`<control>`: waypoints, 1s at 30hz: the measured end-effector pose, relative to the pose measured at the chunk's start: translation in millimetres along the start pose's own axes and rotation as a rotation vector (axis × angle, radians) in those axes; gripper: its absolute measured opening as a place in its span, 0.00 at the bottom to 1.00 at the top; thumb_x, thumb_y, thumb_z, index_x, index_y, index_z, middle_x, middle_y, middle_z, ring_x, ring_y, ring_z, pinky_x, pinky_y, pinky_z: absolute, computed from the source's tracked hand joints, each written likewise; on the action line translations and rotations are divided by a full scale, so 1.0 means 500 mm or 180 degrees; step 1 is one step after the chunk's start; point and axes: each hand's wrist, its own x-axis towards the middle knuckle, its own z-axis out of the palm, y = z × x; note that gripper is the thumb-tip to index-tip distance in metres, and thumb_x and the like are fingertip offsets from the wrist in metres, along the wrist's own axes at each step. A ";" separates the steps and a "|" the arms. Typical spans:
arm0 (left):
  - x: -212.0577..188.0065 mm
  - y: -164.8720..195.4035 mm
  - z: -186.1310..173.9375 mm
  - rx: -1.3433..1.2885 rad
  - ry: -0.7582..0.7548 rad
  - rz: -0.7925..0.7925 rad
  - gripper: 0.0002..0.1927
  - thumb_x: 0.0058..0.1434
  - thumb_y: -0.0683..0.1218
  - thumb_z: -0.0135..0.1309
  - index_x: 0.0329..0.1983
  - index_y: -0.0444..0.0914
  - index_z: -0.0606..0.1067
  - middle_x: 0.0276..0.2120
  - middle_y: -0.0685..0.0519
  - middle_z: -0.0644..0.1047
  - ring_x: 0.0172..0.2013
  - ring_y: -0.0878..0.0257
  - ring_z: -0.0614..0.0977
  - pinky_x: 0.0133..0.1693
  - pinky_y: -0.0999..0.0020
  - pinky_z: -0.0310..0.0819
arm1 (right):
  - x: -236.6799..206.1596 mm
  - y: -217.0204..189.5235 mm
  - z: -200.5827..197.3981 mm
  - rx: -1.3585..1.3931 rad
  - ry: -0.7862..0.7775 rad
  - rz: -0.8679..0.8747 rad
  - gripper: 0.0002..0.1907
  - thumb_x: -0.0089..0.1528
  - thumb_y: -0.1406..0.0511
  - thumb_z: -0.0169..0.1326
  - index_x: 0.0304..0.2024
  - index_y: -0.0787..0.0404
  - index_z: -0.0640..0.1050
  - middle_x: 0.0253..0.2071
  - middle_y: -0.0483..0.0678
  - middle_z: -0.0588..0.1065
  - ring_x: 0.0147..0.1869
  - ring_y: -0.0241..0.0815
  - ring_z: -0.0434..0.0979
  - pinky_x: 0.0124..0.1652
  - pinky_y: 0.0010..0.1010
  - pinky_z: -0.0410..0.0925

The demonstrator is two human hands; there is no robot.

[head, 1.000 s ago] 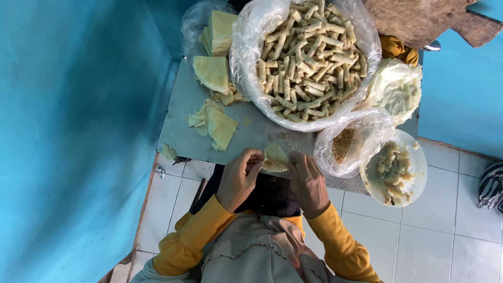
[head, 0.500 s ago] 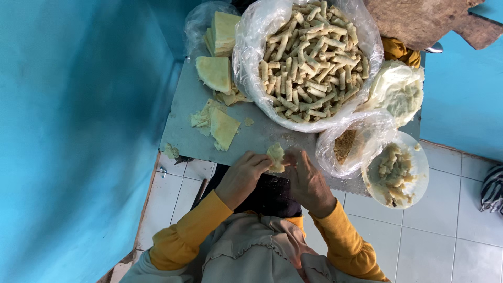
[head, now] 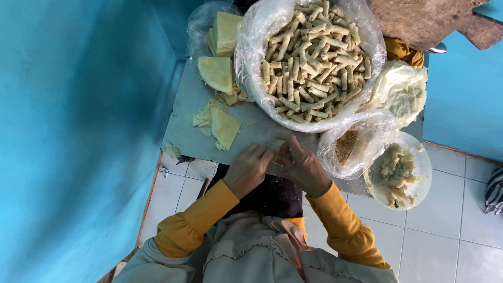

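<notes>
My left hand point(head: 249, 167) and my right hand point(head: 301, 165) meet fingertip to fingertip over the front edge of a grey tabletop point(head: 188, 118). Together they pinch a small pale pastry roll point(head: 276, 144), mostly hidden by the fingers. Just to the left lie triangular pale yellow wrapper sheets point(head: 224, 127). Beyond my hands sits a big plastic-lined bowl point(head: 251, 78) heaped with several finished rolls point(head: 312, 57).
More folded wrappers point(head: 217, 73) and a bagged stack point(head: 226, 31) lie at the far left. A bag of brown crumbs point(head: 346, 147), a white plate of filling point(head: 398, 170) and a bag of pale dough point(head: 401, 91) stand to the right. A blue wall is on the left.
The flat wrapper held up between my hands has been folded down into a small roll. Both hands have closed together and dropped toward the tabletop.
</notes>
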 end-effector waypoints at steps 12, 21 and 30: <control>0.022 -0.017 0.023 -0.0023 -0.0263 -0.0035 0.10 0.50 0.38 0.55 0.37 0.33 0.76 0.39 0.45 0.74 0.42 0.48 0.77 0.45 0.55 0.75 | -0.037 0.015 0.023 -0.1027 0.0403 -0.0314 0.26 0.63 0.79 0.49 0.64 0.69 0.66 0.45 0.58 0.79 0.45 0.50 0.82 0.41 0.38 0.77; 0.086 -0.053 0.005 -0.0675 -0.1104 -0.1077 0.09 0.58 0.46 0.62 0.37 0.35 0.79 0.32 0.43 0.79 0.38 0.43 0.82 0.41 0.51 0.74 | 0.002 0.030 -0.002 -0.0152 0.0202 0.0242 0.27 0.61 0.76 0.55 0.63 0.65 0.68 0.39 0.52 0.78 0.42 0.45 0.82 0.40 0.37 0.76; 0.000 -0.036 0.027 0.0444 -0.0186 0.0477 0.10 0.56 0.41 0.56 0.41 0.34 0.76 0.40 0.47 0.76 0.44 0.52 0.77 0.47 0.59 0.75 | -0.060 0.011 0.048 -0.1664 0.0843 -0.0801 0.22 0.60 0.77 0.54 0.57 0.69 0.68 0.44 0.57 0.79 0.45 0.54 0.80 0.41 0.42 0.75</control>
